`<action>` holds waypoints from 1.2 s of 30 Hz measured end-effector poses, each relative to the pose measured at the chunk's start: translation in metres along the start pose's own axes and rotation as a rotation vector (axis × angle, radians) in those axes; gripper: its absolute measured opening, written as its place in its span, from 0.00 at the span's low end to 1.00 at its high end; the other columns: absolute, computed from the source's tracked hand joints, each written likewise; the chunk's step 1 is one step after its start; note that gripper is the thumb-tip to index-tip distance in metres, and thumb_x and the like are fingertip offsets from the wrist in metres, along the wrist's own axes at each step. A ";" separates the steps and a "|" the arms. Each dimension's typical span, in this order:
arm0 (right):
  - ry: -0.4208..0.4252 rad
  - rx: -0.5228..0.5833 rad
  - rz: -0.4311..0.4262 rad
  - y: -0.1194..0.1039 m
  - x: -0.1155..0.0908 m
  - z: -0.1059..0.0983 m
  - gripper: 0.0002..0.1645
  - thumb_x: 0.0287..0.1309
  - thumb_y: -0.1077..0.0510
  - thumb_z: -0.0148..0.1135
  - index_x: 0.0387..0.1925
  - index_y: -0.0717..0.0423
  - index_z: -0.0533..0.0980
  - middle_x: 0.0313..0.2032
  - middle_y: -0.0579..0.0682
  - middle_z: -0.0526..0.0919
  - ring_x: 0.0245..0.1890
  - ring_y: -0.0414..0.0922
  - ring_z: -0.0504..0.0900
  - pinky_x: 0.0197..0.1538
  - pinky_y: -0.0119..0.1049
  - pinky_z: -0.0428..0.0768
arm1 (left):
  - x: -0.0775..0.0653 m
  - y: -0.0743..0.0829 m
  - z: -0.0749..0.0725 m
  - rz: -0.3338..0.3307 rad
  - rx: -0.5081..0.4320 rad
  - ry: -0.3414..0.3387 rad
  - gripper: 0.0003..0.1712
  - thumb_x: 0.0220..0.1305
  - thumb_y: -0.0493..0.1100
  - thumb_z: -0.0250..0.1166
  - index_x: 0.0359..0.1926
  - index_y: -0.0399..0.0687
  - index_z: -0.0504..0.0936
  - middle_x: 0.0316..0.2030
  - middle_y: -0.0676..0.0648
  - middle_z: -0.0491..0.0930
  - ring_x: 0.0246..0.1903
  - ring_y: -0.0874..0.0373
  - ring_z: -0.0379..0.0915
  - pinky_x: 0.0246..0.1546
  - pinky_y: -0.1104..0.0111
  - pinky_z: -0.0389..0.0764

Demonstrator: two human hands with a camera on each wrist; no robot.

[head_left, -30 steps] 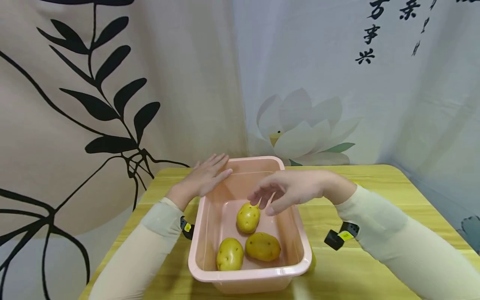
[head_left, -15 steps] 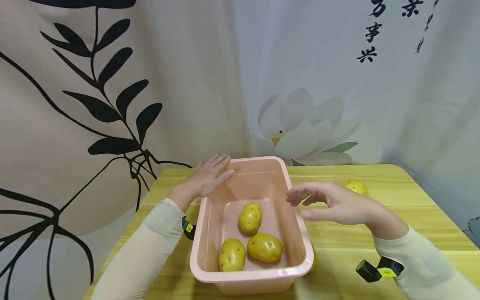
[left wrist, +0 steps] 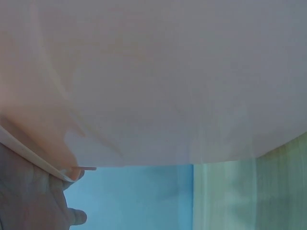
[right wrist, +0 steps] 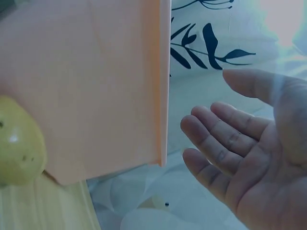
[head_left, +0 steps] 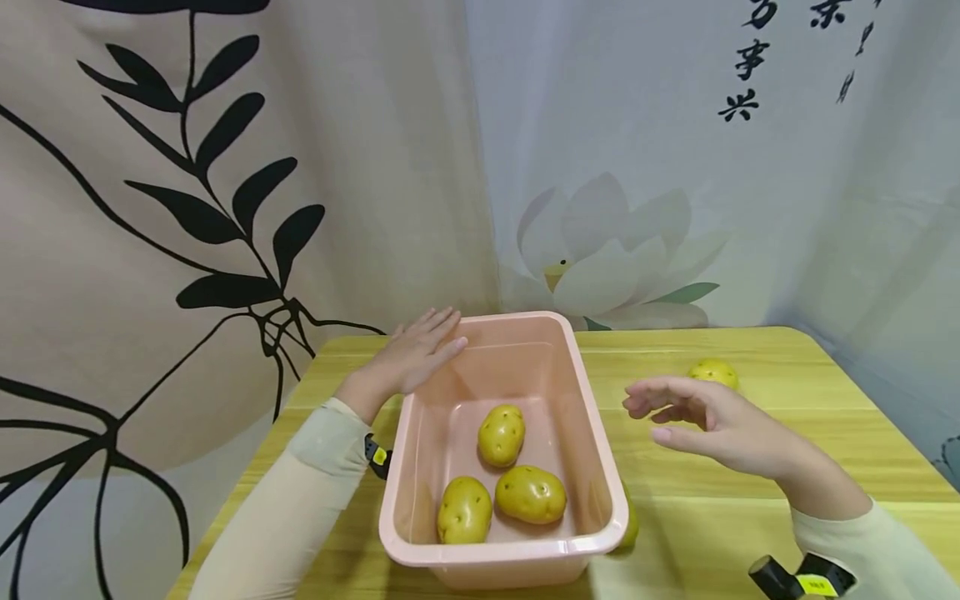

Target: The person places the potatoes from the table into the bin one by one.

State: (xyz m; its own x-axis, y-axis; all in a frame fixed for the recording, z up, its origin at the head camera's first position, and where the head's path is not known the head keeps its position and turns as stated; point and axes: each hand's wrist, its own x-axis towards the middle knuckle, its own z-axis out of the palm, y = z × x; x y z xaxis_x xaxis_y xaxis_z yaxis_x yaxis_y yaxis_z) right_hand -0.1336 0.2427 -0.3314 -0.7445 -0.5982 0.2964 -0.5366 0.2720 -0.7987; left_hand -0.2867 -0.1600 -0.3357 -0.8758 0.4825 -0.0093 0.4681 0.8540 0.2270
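Okay, reaching step I reckon — your left hand [head_left: 407, 358] rests straight-fingered on the tub [head_left: 525, 547] at ten o'clock, your right hand [head_left: 718, 423] is wide and empty at three. Three potatoes [head_left: 531, 495] sit inside; next probably calls for gripping the far potato [head_left: 714, 371] at two.

Under the right hand [head_left: 716, 425] spreads a yellow wood-grain table [head_left: 817, 383]. Pale cloth [head_left: 405, 167] hangs beyond it, printed with black leaves [head_left: 262, 190] left of the left hand [head_left: 405, 358], a white lotus [head_left: 600, 287] behind the right hand and leftward, and black characters [head_left: 752, 58] high above that hand.
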 end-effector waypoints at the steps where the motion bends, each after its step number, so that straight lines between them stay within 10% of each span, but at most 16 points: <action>1: 0.005 0.001 0.008 0.002 -0.003 0.000 0.27 0.62 0.69 0.58 0.62 0.52 0.70 0.53 0.51 0.79 0.52 0.48 0.78 0.51 0.35 0.78 | -0.001 0.000 0.000 -0.002 0.004 -0.001 0.45 0.65 0.76 0.24 0.76 0.62 0.42 0.75 0.55 0.37 0.74 0.53 0.27 0.68 0.41 0.36; 11: 0.011 0.010 0.155 0.023 -0.026 0.000 0.24 0.65 0.65 0.57 0.62 0.52 0.69 0.53 0.51 0.78 0.52 0.44 0.78 0.48 0.35 0.79 | -0.002 0.002 0.000 0.007 0.004 -0.007 0.44 0.67 0.75 0.26 0.76 0.59 0.43 0.75 0.54 0.38 0.74 0.52 0.28 0.67 0.40 0.35; 36: -0.074 -0.185 0.158 0.080 -0.026 0.051 0.39 0.57 0.50 0.68 0.66 0.56 0.65 0.62 0.51 0.71 0.61 0.51 0.70 0.57 0.53 0.73 | -0.001 0.002 -0.001 0.022 0.013 0.008 0.44 0.67 0.75 0.26 0.76 0.61 0.42 0.76 0.52 0.38 0.74 0.51 0.29 0.67 0.40 0.37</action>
State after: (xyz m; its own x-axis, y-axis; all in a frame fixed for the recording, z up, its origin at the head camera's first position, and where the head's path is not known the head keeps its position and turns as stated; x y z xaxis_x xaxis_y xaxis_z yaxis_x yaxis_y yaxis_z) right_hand -0.1368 0.2417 -0.4300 -0.7974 -0.5892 0.1306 -0.4846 0.4962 -0.7204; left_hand -0.2855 -0.1591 -0.3339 -0.8661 0.4998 0.0029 0.4887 0.8456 0.2147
